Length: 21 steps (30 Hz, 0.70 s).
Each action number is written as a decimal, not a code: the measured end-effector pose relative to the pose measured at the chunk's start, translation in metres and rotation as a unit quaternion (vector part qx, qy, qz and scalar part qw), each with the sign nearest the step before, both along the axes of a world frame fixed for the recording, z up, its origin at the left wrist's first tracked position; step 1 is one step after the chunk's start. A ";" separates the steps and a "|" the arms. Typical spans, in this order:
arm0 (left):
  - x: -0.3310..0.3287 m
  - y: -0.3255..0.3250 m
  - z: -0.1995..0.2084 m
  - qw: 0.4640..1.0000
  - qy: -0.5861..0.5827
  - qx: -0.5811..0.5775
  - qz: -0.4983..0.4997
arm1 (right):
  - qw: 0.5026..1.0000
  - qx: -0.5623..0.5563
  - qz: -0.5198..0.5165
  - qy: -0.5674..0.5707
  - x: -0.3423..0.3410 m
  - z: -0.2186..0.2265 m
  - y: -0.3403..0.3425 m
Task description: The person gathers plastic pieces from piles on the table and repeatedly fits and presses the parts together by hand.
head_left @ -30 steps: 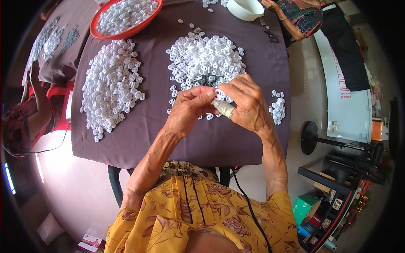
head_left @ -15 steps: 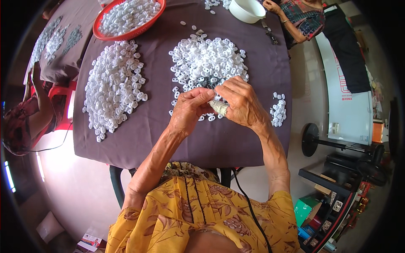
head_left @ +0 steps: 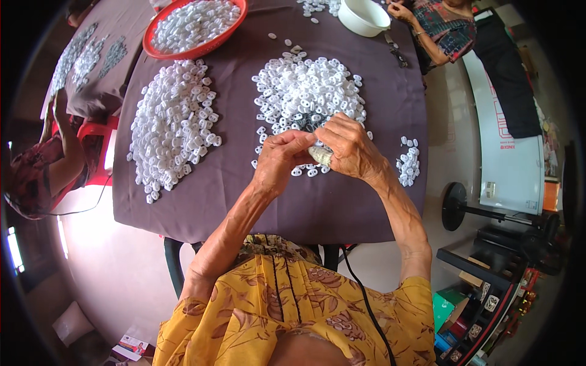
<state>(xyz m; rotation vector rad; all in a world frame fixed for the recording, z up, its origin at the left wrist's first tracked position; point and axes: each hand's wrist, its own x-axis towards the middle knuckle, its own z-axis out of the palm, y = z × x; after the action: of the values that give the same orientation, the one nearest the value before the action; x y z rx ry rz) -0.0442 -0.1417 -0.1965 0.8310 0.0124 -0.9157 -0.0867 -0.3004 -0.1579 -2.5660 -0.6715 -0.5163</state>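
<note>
My left hand point(head_left: 276, 160) and my right hand point(head_left: 354, 149) meet over the near edge of a pile of small white oval plastic pieces point(head_left: 308, 85), each with two holes. Both hands are closed, thumbs and fingertips pinched close together. Whatever lies between the fingertips is too small and too covered to make out. A pale wrapping point(head_left: 320, 155) covers one finger of my right hand. Just beyond the fingertips, some dark grey bits point(head_left: 309, 120) lie on the white pile, partly hidden by my hands.
Left of my hands spreads a larger white heap point(head_left: 174, 125); a small group of pieces point(head_left: 408, 161) lies at the right edge. A red basket point(head_left: 235, 38) full of pieces and a white bowl point(head_left: 366, 29) stand farther back. Co-workers sit at far left and far right point(head_left: 436, 36).
The whole view has shifted slightly to the right. My hands stay together at the same spot over the pile, with only slight finger movement.
</note>
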 end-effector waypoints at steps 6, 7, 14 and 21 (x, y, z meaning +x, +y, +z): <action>0.000 0.006 -0.002 0.998 -0.050 0.027 -0.019 | 0.999 -0.015 0.008 0.036 -0.001 0.006 0.003; 0.002 0.008 -0.001 0.998 -0.050 0.028 -0.018 | 0.999 -0.014 0.009 0.035 -0.001 0.005 0.004; 0.053 0.076 -0.009 0.873 -0.353 0.305 0.144 | 0.991 0.053 -0.117 0.028 -0.016 -0.017 -0.005; 0.095 0.162 -0.030 0.533 -0.563 0.598 0.205 | 0.972 0.094 -0.165 0.138 -0.032 -0.036 -0.013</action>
<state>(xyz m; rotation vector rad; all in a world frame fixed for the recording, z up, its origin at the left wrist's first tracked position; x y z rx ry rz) 0.0512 0.0203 -0.2268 2.4908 -0.3177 0.4295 -0.1182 -0.3131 -0.1941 -2.5107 -0.0928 -0.2987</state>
